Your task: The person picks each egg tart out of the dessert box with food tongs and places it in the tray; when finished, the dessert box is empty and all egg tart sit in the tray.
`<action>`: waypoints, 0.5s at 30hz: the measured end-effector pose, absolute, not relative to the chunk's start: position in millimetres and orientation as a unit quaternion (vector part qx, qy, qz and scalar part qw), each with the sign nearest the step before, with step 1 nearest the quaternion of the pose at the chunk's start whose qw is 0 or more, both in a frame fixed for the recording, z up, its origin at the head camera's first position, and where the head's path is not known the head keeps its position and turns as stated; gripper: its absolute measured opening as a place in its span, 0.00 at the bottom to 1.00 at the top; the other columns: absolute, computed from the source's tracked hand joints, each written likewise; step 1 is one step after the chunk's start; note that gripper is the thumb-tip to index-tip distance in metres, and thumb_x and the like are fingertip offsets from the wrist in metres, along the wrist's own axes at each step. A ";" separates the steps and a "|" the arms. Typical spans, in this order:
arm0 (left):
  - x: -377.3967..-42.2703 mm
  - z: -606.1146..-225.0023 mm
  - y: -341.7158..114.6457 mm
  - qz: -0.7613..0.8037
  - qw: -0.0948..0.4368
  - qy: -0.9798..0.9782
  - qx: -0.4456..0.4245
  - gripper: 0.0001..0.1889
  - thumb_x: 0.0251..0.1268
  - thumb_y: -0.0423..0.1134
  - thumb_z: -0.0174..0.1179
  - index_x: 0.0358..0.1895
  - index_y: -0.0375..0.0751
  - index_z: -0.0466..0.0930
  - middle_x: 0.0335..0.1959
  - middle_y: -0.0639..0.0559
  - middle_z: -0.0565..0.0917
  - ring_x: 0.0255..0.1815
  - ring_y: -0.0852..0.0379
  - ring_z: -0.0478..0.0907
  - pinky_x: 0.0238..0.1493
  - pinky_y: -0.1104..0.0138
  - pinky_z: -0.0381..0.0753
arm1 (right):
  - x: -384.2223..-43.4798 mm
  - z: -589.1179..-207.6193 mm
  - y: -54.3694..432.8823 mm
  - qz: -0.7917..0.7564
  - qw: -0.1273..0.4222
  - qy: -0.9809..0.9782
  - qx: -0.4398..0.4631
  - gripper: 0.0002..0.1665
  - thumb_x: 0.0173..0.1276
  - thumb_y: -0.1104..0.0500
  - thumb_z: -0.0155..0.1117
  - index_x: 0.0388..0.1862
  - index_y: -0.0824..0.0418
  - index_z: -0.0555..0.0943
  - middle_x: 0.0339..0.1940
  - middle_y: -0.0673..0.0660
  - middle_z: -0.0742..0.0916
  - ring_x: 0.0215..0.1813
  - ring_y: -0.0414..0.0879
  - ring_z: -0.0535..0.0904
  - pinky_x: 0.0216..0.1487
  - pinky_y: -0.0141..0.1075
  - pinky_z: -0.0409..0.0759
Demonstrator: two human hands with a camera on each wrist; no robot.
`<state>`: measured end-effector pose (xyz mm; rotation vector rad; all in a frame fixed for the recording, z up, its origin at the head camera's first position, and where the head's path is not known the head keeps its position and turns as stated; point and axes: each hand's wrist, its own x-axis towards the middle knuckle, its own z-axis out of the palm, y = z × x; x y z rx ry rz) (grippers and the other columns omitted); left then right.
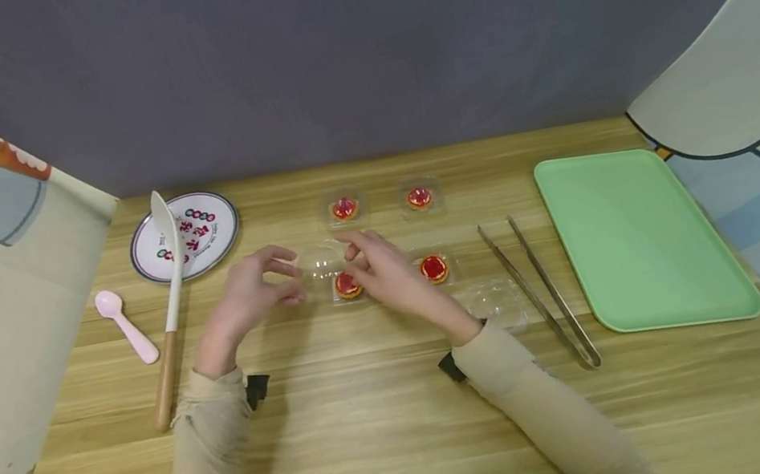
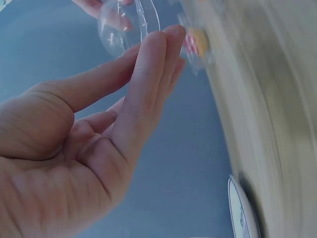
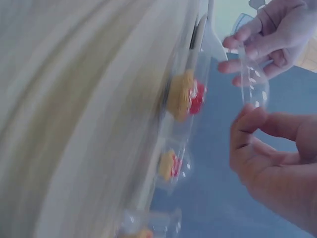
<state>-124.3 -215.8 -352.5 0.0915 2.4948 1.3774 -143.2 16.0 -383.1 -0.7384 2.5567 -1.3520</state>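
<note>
Clear domed lid (image 1: 320, 262), faintly outlined, is pinched by left hand (image 1: 251, 294) and right hand (image 1: 388, 272) near a partly hidden red-topped tart (image 1: 346, 285).

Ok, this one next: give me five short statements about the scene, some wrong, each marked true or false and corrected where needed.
1. A clear lid is between the left hand and the right hand. True.
2. The tongs lie on the green tray. False: the tongs lie on the table beside the green tray.
3. Four small tarts show in the head view. True.
4. The pink spoon lies on the plate. False: the pink spoon is on the table, apart from the plate.
5. The long spoon lies partly over the plate. True.
</note>
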 end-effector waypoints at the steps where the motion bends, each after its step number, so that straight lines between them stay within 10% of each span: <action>1: -123.6 -351.1 -218.2 0.491 0.140 0.859 0.029 0.25 0.70 0.20 0.65 0.68 0.18 0.71 0.58 0.22 0.82 0.41 0.43 0.91 0.44 0.64 0.93 | -143.6 -384.2 13.4 -0.471 0.074 0.844 -0.247 0.32 0.76 0.72 0.64 0.78 0.70 0.71 0.52 0.63 0.84 0.45 0.53 0.86 0.42 0.31 0.88; 10: -121.3 -346.2 -246.0 0.538 0.103 0.836 0.024 0.13 0.78 0.24 0.60 0.57 0.17 0.75 0.50 0.26 0.83 0.38 0.59 0.90 0.49 0.64 0.92 | -149.6 -386.8 -11.8 -0.606 0.101 0.756 -0.226 0.20 0.81 0.75 0.53 0.69 0.77 0.73 0.52 0.74 0.81 0.41 0.59 0.87 0.47 0.49 0.93; 15: -121.4 -346.0 -256.2 0.539 0.073 0.839 0.025 0.11 0.79 0.24 0.59 0.55 0.18 0.76 0.51 0.25 0.82 0.39 0.65 0.88 0.50 0.68 0.91 | -150.2 -388.6 -22.7 -0.629 0.104 0.735 -0.231 0.13 0.83 0.73 0.52 0.62 0.75 0.77 0.53 0.75 0.82 0.44 0.58 0.87 0.50 0.41 0.93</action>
